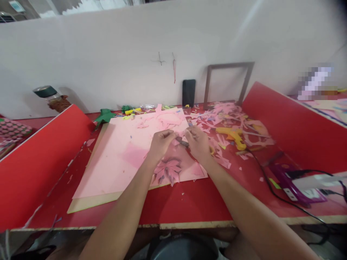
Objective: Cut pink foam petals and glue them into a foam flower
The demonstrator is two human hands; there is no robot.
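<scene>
Over the right part of a large pink sheet [108, 159], my left hand [162, 141] and my right hand [197, 141] are close together, fingertips pinched. Between them is a small piece of pink paper [180, 133], held at both ends; its exact shape is blurred. Just below the fingers a dark, narrow object [182, 142] lies on the sheet, its kind unclear. Nearer to me rests a layered pink paper flower [167, 171] with dark-edged petals. Pink cut paper pieces [169, 120] lie on the sheet beyond my hands.
A yellow glue gun [231, 136] lies to the right among pink paper scraps [222, 113], its cord running to a purple power strip [298, 184]. A black phone [188, 93] and a brown frame [207, 85] lean on the white wall. Red dividers [51, 166] flank the table.
</scene>
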